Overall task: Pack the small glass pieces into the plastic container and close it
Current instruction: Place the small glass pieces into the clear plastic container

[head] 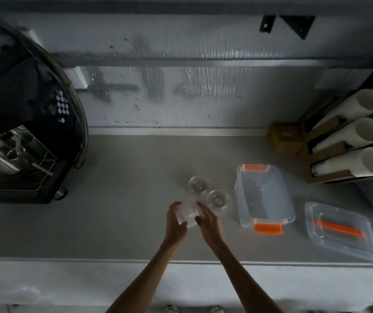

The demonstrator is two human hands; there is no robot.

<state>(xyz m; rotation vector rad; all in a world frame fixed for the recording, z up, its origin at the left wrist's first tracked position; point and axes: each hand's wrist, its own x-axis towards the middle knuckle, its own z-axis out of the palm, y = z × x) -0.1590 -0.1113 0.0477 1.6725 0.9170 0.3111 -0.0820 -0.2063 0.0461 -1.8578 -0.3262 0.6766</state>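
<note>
Three small clear glass pieces are on the grey counter. One glass piece [189, 214] sits between my left hand [176, 220] and my right hand [208, 223], with the fingers of both curled around its sides. Two others stand just beyond: a round glass piece [198, 185] and a second one [218, 199], nearer the container. The clear plastic container [239, 195] with orange clips stands open and looks empty, right of the glasses. Its clear lid [312, 227], with an orange strip showing, lies flat further right near the counter's front edge.
A black espresso machine [22, 141] with a metal drip grate fills the left side. At the right, a wooden rack [323, 154] holds three white tubes of stacked cups. The counter's front edge [113, 259] runs below my wrists.
</note>
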